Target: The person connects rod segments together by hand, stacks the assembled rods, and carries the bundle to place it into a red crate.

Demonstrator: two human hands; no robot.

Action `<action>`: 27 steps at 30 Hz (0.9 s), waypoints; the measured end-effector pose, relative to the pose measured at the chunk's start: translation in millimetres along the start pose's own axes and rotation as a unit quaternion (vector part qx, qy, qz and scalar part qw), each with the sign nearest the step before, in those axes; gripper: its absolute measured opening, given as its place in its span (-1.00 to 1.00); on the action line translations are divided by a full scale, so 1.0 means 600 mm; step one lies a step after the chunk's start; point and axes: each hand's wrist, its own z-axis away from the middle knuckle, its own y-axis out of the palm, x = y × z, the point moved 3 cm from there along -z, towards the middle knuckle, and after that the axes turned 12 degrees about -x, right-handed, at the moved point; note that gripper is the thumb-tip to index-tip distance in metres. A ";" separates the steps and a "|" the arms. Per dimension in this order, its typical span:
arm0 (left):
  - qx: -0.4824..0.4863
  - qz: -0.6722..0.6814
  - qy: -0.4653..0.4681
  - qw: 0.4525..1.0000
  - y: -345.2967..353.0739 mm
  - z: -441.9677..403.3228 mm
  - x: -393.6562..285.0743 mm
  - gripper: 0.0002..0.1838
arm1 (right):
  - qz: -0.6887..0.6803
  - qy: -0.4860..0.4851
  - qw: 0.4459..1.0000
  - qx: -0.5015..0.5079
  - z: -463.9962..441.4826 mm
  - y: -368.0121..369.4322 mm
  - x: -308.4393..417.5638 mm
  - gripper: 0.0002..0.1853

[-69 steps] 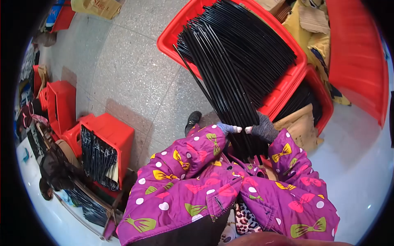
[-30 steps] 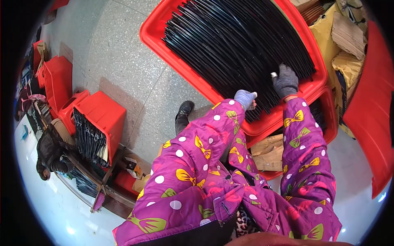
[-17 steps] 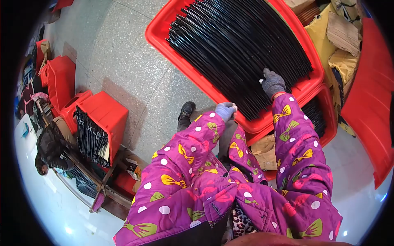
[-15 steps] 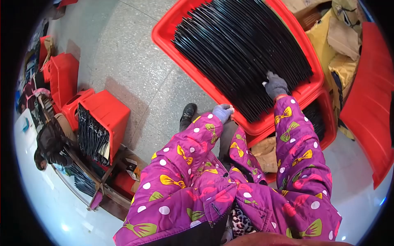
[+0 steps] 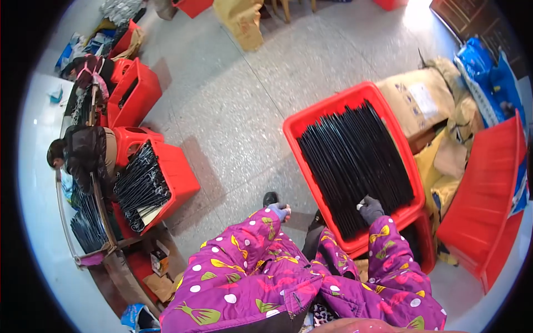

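A red bin (image 5: 319, 191) full of long thin black rods (image 5: 355, 161) stands in front of me, slightly right. My right hand (image 5: 371, 210), in a dark grey glove with bare fingertips, rests at the near end of the rods, its fingers curled; whether it grips any rod is too small to tell. My left hand (image 5: 280, 211), in a lighter blue-grey glove, hovers over the floor left of the bin. Its fingers are drawn together, and nothing shows in them.
Another red bin (image 5: 422, 241) sits under the first. Sacks (image 5: 416, 102) and a tall red bin (image 5: 480, 200) are at the right. On the left, a co-worker (image 5: 86, 152) sits beside a red bin of black hooked rods (image 5: 180, 175).
The bundle of rods held in both hands earliest now lies in the bin. My left hand has moved away leftward. The view has tilted up, showing more floor and sacks.
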 end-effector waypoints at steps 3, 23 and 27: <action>-0.006 -0.008 0.019 1.000 -0.074 0.025 -0.029 -0.80 | -0.121 -0.107 0.986 -0.045 -0.018 -0.038 0.190 -0.95; -0.065 0.097 -0.008 0.993 -0.503 0.003 -0.181 -0.74 | -0.232 -0.642 0.730 0.040 0.428 -0.001 1.118 -0.74; -0.026 0.183 0.041 0.982 -0.502 0.018 -0.247 -0.70 | -0.235 -0.611 0.754 0.053 0.402 0.022 1.112 -0.73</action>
